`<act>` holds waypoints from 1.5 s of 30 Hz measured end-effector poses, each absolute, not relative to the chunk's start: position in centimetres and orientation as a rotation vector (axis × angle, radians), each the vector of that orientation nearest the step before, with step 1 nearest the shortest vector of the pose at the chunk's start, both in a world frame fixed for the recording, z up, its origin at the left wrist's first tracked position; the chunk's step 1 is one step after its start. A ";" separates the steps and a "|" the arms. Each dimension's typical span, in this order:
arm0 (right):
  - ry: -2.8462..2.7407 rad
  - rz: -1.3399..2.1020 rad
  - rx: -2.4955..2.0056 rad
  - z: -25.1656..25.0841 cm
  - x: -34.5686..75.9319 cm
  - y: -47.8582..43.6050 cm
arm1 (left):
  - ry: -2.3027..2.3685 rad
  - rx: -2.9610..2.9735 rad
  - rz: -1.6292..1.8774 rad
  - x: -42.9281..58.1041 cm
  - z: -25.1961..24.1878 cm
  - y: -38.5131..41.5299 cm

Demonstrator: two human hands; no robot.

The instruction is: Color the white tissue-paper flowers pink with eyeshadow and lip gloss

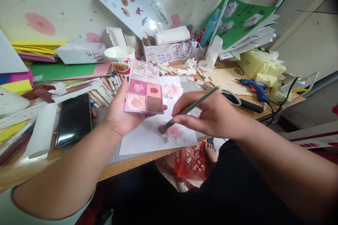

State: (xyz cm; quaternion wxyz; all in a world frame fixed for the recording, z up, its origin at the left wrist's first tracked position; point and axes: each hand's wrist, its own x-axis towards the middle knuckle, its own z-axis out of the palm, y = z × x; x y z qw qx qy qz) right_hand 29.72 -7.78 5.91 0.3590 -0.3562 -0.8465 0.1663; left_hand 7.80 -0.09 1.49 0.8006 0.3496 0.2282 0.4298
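Observation:
My left hand (124, 110) holds up a makeup palette (144, 97) with its clear lid raised; its four pans are pink, coral, pale pink and brown. Pinched in the fingers of my right hand (204, 112) is a makeup brush (194, 106), slanting down to the left. Its bristles are beside a pale pink paper flower (173, 133); I cannot tell whether they touch it. That flower lies on a white sheet of paper (139, 140), and a second pink flower (172, 90) sits farther back, partly behind my hands.
A black phone (74, 119) and several markers (105, 89) lie to the left. Behind the palette stands a paper noodle cup (120, 58). On the right are a blue glue gun (255, 88) with its cord and a yellow tissue pack (260, 65). A red basket (188, 163) is below the table edge.

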 end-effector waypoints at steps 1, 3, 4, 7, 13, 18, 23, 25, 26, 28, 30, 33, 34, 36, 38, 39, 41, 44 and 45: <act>-2.220 0.425 -0.946 5.8 29.7 -7.6 | 0.486 0.751 0.926 7.8 1.5 -0.1; -2.180 0.392 -1.048 5.8 29.8 -7.4 | 0.477 0.755 0.921 7.8 1.5 0.0; -2.119 0.379 -1.095 5.8 30.0 -7.2 | 0.473 0.758 0.914 7.8 1.5 0.0; -2.065 0.388 -1.156 5.8 30.4 -7.0 | 0.469 0.757 0.904 7.8 1.5 0.0; -2.005 0.340 -1.293 5.4 31.5 -6.9 | 0.465 0.755 0.952 7.9 1.5 -0.1; -2.000 0.481 -1.331 5.3 32.3 -7.5 | 0.475 0.748 0.953 7.8 1.5 -0.1; -1.880 0.483 -1.319 5.1 33.1 -8.5 | 0.488 0.735 0.956 7.8 1.5 -0.1; -1.955 0.524 -1.319 4.9 33.2 -8.8 | 0.500 0.726 0.955 7.9 1.5 -0.1; -1.976 0.526 -1.310 4.8 33.1 -9.0 | 0.505 0.723 0.957 7.9 1.5 0.0; -1.958 0.473 -1.269 4.7 33.1 -9.2 | 0.512 0.720 0.959 8.0 1.5 0.0; -1.954 0.452 -1.191 4.6 32.9 -9.5 | 0.515 0.718 0.958 8.0 1.4 0.1; -2.093 0.521 -1.018 4.5 32.6 -9.9 | 0.515 0.718 0.955 8.0 1.2 0.2; -2.134 0.503 -0.966 4.6 32.4 -10.1 | 0.514 0.718 0.955 8.0 1.1 0.2; -2.157 0.409 -0.895 4.7 32.1 -10.3 | 0.510 0.720 0.954 7.9 1.1 0.2; -2.139 0.366 -0.850 4.9 31.8 -10.5 | 0.505 0.726 0.953 7.8 1.1 0.1; -2.147 0.387 -0.823 5.0 31.6 -10.5 | 0.504 0.727 0.951 7.8 1.1 0.1; -2.212 0.410 -0.781 5.1 31.3 -10.4 | 0.505 0.727 0.949 7.8 1.1 0.1; -2.211 0.334 -0.824 5.0 31.0 -10.0 | 0.510 0.723 0.945 7.7 1.1 0.1; -2.152 0.303 -0.862 5.1 30.9 -9.8 | 0.511 0.723 0.942 7.7 1.1 0.1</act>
